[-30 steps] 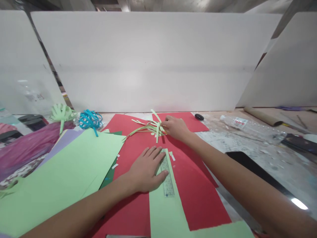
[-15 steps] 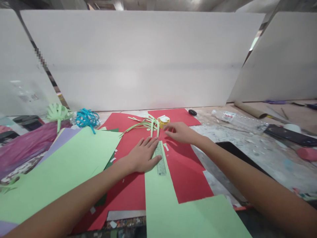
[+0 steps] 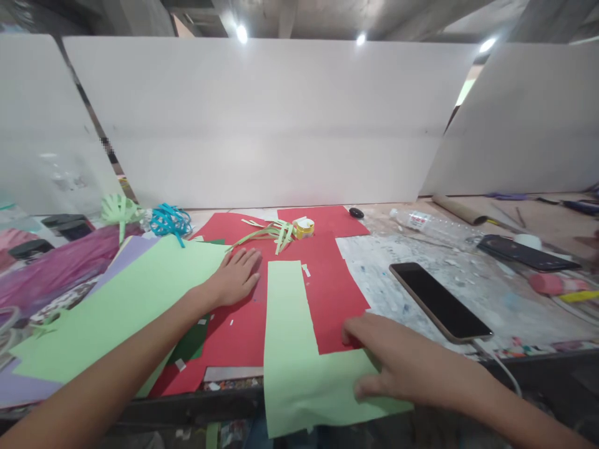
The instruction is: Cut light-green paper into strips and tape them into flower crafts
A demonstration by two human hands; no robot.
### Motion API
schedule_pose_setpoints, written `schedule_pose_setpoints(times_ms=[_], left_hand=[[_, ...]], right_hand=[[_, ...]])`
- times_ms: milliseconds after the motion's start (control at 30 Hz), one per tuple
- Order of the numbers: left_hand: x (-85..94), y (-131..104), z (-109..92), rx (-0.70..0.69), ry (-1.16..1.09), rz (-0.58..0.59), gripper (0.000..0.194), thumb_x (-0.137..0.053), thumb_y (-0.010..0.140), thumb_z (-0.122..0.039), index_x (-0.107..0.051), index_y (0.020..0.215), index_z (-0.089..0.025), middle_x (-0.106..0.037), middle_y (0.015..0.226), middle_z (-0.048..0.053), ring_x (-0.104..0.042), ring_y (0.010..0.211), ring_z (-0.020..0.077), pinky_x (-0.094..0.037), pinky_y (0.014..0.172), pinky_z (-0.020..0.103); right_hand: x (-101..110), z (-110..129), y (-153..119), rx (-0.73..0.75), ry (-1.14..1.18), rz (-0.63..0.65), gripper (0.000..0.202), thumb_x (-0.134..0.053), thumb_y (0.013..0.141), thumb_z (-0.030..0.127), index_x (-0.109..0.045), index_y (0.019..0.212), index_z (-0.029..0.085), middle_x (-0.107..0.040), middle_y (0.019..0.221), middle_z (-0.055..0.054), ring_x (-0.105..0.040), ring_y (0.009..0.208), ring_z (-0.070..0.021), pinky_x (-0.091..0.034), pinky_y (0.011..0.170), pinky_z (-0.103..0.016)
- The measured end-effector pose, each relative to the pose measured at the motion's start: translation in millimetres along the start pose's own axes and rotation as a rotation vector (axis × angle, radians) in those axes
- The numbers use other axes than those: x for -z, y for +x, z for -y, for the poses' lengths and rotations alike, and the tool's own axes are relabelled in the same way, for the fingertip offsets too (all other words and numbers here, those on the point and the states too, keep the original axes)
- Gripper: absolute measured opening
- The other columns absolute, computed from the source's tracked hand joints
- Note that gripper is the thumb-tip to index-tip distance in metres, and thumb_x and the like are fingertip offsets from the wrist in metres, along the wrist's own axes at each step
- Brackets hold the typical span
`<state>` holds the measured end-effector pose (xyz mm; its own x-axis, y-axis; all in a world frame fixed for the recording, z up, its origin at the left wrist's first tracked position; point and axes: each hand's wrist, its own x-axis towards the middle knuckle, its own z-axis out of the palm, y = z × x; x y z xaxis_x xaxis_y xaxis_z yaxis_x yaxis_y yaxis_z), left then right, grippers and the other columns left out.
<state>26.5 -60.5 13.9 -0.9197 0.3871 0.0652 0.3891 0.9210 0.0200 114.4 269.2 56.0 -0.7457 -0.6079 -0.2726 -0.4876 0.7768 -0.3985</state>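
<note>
My left hand (image 3: 235,277) lies flat with fingers spread on the red paper (image 3: 238,340), beside the left edge of an L-shaped light green sheet (image 3: 290,318). It looks empty. Over the right arm of that green sheet is my right hand (image 3: 397,358), its thumb and fingers apart; whether it touches the sheet I cannot tell. The sheet's lower part hangs past the table's front edge. Thin green paper strips (image 3: 283,236) lie beyond it, against a yellow roll of tape (image 3: 304,228). The clear ruler is out of sight.
A phone (image 3: 440,302) with a white cable lies at right, a plastic bottle (image 3: 435,229) behind it. Larger green sheets (image 3: 140,299) cover the left side. A blue paper-strip ball (image 3: 169,221) stands at back left. A white board (image 3: 281,125) rises behind.
My left hand has moved left off the green sheet, and the ruler no longer shows. My right hand has come back toward me, from near the tape to the sheet's right arm.
</note>
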Motion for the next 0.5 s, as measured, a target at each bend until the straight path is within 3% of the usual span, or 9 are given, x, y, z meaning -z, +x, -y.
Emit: schedule_pose_setpoints(times_ms=[67,133,200,267,333,367,433,500], left_hand=[[13.5,-6.8,-9.4,0.006,-0.064,-0.045,0.051,-0.029,0.094,-0.039,-0.051,0.132,-0.013,-0.049,0.140,0.015,-0.038,0.132,0.0319,-0.025,0.110,0.048],[31.0,-22.7,-25.7,0.045,-0.213,-0.039,0.047,-0.028,0.095,-0.044,-0.063,0.107,-0.015,-0.065,0.112,0.013,-0.056,0.108,0.0297,-0.039,0.096,0.044],[47.4,-49.5,-43.5,0.139,-0.422,0.006,0.051,-0.025,0.095,-0.051,-0.063,0.090,-0.018,-0.067,0.089,0.009,-0.060,0.085,0.0263,-0.045,0.083,0.041],[57.1,-82.3,-57.9,0.226,-0.665,0.018,0.049,-0.028,0.094,-0.056,-0.063,0.098,-0.022,-0.066,0.089,0.006,-0.060,0.088,0.0261,-0.044,0.086,0.041],[58.4,-111.1,-66.8,0.271,-0.984,0.031,0.047,-0.030,0.094,-0.056,-0.053,0.124,-0.028,-0.068,0.094,0.004,-0.061,0.096,0.0250,-0.043,0.094,0.039],[56.6,-120.9,-69.7,0.292,-1.124,0.055,0.050,-0.033,0.093,-0.058,-0.047,0.132,-0.031,-0.068,0.095,0.004,-0.062,0.094,0.0257,-0.045,0.091,0.039],[51.8,-128.4,-72.8,0.339,-1.341,0.079,0.058,-0.047,0.087,-0.058,-0.041,0.138,-0.032,-0.068,0.100,0.006,-0.064,0.095,0.0273,-0.049,0.086,0.038],[48.8,-121.5,-71.1,0.389,-1.473,0.064,0.068,-0.061,0.080,-0.054,-0.038,0.140,-0.032,-0.067,0.107,0.007,-0.066,0.092,0.0281,-0.052,0.079,0.038]], right_hand=[[8.5,1.1,2.9,0.042,0.078,0.056,0.020,-0.065,0.078,0.038,-0.060,0.086,0.020,-0.061,0.085,-0.002,-0.052,0.076,-0.0189,-0.034,0.063,-0.027],[15.8,2.3,2.0,0.092,0.170,0.109,0.016,-0.057,0.084,0.035,-0.059,0.079,0.020,-0.057,0.075,0.000,-0.049,0.067,-0.0151,-0.031,0.058,-0.025],[18.8,4.0,-2.3,0.115,0.297,0.122,0.017,-0.054,0.087,0.033,-0.058,0.077,0.019,-0.054,0.071,0.001,-0.046,0.065,-0.0132,-0.032,0.057,-0.024],[15.7,7.4,-6.9,0.093,0.473,0.068,0.018,-0.054,0.087,0.034,-0.056,0.078,0.018,-0.053,0.073,0.001,-0.047,0.067,-0.0129,-0.035,0.060,-0.023],[6.4,14.1,-8.5,0.057,0.655,-0.043,0.022,-0.052,0.088,0.038,-0.055,0.079,0.018,-0.054,0.076,0.000,-0.049,0.070,-0.0133,-0.038,0.061,-0.023],[0.0,19.0,-7.5,0.052,0.719,-0.112,0.023,-0.052,0.088,0.039,-0.055,0.081,0.018,-0.055,0.078,-0.001,-0.050,0.071,-0.0138,-0.039,0.062,-0.023],[-13.0,31.3,-2.4,0.067,0.759,-0.221,0.023,-0.051,0.088,0.038,-0.056,0.080,0.018,-0.058,0.080,-0.003,-0.053,0.074,-0.0150,-0.041,0.064,-0.024],[-22.3,44.3,4.6,0.099,0.713,-0.234,0.018,-0.053,0.086,0.034,-0.058,0.081,0.018,-0.060,0.080,-0.003,-0.055,0.075,-0.0159,-0.042,0.066,-0.025]])
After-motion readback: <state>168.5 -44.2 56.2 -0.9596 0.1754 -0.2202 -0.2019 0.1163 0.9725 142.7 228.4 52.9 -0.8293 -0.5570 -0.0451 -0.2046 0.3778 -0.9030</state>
